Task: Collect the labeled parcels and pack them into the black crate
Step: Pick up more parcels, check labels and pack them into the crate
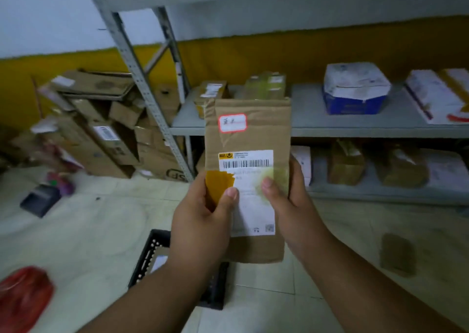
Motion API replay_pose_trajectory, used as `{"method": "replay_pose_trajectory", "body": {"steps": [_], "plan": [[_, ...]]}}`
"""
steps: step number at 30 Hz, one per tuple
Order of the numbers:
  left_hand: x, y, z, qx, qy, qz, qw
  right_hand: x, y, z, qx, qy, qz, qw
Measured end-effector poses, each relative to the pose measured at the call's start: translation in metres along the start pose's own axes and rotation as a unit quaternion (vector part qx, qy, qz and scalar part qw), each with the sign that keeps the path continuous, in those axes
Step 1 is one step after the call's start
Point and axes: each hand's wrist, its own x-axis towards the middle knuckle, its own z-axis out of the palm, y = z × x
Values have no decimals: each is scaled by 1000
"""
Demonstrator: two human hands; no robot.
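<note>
Nearest, low in view: black crate (148,259) on the tiled floor, mostly hidden behind the forearms, something pale lying inside. Above it, held upright and facing the camera: brown cardboard parcel (250,180), left hand (203,221) gripping its lower left edge with thumb over a patch of yellow tape, right hand (291,206) clasping its lower right edge with thumb pressed on the shipping label (247,193). Legible on the label: a barcode and a yellow logo, text too blurred to read; higher up, a red-bordered sticker (232,123) with handwritten characters, not decipherable. Likely risks: parcel slipping when lowered, given a hold confined to the bottom edges; parcel landing beside the crate, hidden as it is beneath the arms. To the left: red bag (24,294) and collapsed cartons (101,119). Farthest: grey shelf (355,127) carrying further labelled parcels.
</note>
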Motion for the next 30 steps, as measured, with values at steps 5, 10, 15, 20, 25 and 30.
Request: {"method": "replay_pose_trajectory", "body": {"steps": [5, 10, 15, 20, 25, 30], "plan": [[-4, -27, -52, 5, 73, -32, 997, 10, 18, 55, -13, -96, 46, 994], [-21, -63, -73, -14, 113, -99, 989, 13, 43, 82, -45, -133, 98, 985], [-17, -95, -97, -26, 96, -127, 987, 3, 61, 111, -75, -107, 119, 984], [24, -130, -131, -41, 55, -91, 994, 30, 78, 153, -87, -71, 110, 988], [89, -182, -185, -72, 21, -87, 993, 47, 107, 226, -107, 45, 88, 989], [156, -238, -219, -39, -40, -27, 998, 77, 141, 295, -183, 118, 51, 975]]}}
